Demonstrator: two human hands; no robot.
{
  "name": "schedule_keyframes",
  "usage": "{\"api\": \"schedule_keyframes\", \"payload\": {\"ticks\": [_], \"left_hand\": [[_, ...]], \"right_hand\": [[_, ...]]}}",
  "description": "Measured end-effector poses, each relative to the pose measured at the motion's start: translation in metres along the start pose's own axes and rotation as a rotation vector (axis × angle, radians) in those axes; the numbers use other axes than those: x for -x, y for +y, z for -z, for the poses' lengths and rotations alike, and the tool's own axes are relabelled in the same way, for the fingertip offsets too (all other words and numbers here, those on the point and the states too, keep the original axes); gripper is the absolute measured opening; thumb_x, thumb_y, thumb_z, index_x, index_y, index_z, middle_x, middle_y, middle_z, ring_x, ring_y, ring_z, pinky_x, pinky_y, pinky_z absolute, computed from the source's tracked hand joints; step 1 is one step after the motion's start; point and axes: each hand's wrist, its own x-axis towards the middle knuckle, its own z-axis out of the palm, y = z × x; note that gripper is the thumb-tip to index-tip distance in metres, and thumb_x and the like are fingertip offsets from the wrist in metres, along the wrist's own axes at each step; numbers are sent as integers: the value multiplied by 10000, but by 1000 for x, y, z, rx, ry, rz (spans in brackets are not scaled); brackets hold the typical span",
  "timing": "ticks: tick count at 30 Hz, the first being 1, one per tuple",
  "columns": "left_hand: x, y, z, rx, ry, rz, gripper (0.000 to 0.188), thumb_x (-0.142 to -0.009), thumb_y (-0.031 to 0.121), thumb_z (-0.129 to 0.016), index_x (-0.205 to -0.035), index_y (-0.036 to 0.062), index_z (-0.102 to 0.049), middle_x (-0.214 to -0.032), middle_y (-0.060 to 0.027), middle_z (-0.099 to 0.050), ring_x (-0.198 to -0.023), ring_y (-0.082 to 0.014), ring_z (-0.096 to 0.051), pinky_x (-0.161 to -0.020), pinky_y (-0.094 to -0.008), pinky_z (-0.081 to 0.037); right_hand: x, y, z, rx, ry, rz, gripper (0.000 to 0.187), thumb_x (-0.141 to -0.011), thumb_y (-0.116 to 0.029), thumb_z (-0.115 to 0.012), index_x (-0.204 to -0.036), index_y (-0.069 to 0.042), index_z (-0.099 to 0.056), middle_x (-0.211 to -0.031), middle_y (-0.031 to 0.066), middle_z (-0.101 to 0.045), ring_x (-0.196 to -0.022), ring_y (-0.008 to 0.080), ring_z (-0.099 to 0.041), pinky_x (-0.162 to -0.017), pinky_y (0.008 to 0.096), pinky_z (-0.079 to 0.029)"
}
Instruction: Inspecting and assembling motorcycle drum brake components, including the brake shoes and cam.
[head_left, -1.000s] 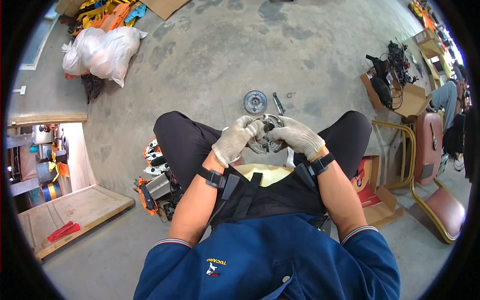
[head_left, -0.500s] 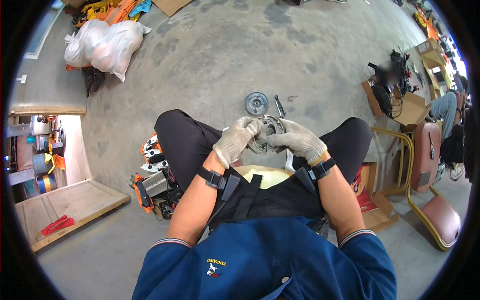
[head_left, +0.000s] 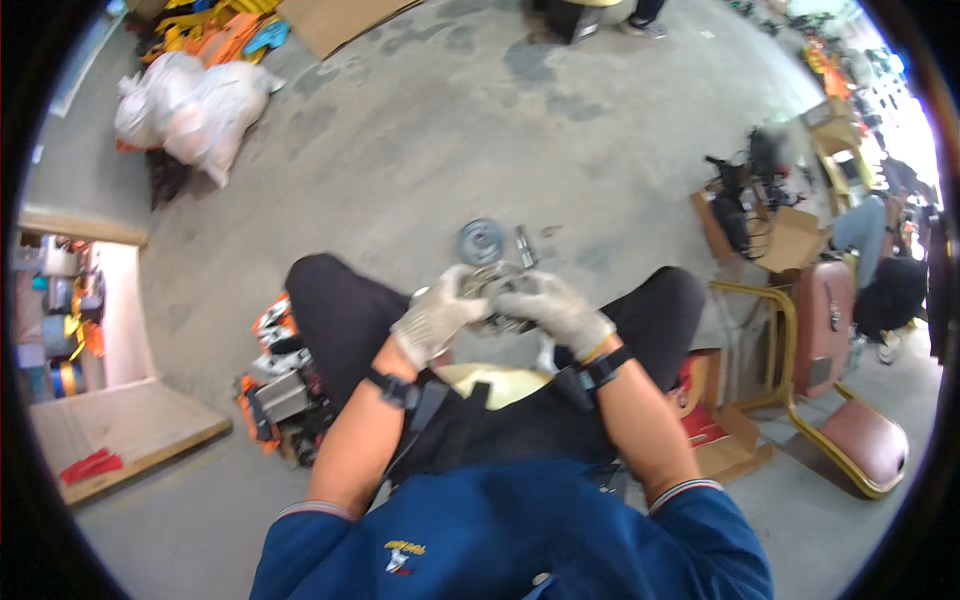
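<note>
Grey metal brake shoes (head_left: 487, 282), curved into a ring, are held over my lap between my two gloved hands. My left hand (head_left: 436, 318) grips the left side with bent fingers. The right side is in the grasp of my right hand (head_left: 556, 314), whose fingers reach over the front. Motion blur and the gloves hide the finer parts. On the floor just beyond lies a round metal brake plate (head_left: 482, 241) with a hub in its middle. To its right are a short metal lever (head_left: 525, 247) and a small thin dark piece (head_left: 549, 231), perhaps a spring.
Orange and grey tools (head_left: 283, 395) lie by my left knee. An open cardboard box (head_left: 725, 440) and a pink chair (head_left: 850, 430) stand to my right. White bags (head_left: 195, 115) sit far left, a box of dark parts (head_left: 745, 215) far right. Another person's foot (head_left: 645, 27) shows at the top.
My head has shifted, so the whole scene sits differently in view. The fingers of my right hand have moved further across the brake shoes, and both hands still hold them.
</note>
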Motion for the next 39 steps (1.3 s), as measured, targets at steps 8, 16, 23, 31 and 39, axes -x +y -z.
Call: {"api": "schedule_keyframes", "payload": {"ticks": [8,16,23,31,39], "left_hand": [[-3,-24,2,-3,104,28,535,-793,153,-723,-1261,-73,-592,-1042,-112,-699,-893,-176,-679,-812,-321,-574],[-7,-17,-7,106,57,102,555,-796,173,-790,-1260,-56,-590,-1051,-143,-718,-964,-189,-691,-896,-335,-566],[0,-13,-17,474,-74,-17,576,-808,-6,-767,-1342,-30,-553,-1145,-116,-681,-983,-223,-701,-872,-378,-623],[10,9,-2,-12,-282,-10,449,-843,-15,-751,-1280,-50,-654,-1134,-150,-740,-947,-259,-738,-842,-395,-635],[3,-5,-12,454,-194,185,395,-884,43,-737,-1250,-86,-668,-1122,-157,-750,-954,-264,-750,-838,-414,-644]], "right_hand": [[-17,33,-10,-60,23,129,435,-904,-321,-794,-1215,-31,-698,-923,-18,-684,-754,64,-602,-621,249,-499],[-11,28,-1,-72,1,1,521,-897,-229,-763,-1364,-26,-652,-1029,2,-715,-841,69,-628,-704,252,-539],[-10,29,2,-150,-2,-1,518,-901,-156,-752,-1383,-10,-632,-1171,18,-726,-982,86,-642,-866,269,-541],[-7,22,2,-192,19,56,513,-917,-128,-726,-1402,-3,-613,-1074,-4,-703,-887,68,-613,-762,254,-525],[1,14,-2,-202,60,93,544,-902,-162,-732,-1410,-9,-613,-1000,-9,-670,-818,58,-587,-695,236,-497]]}}
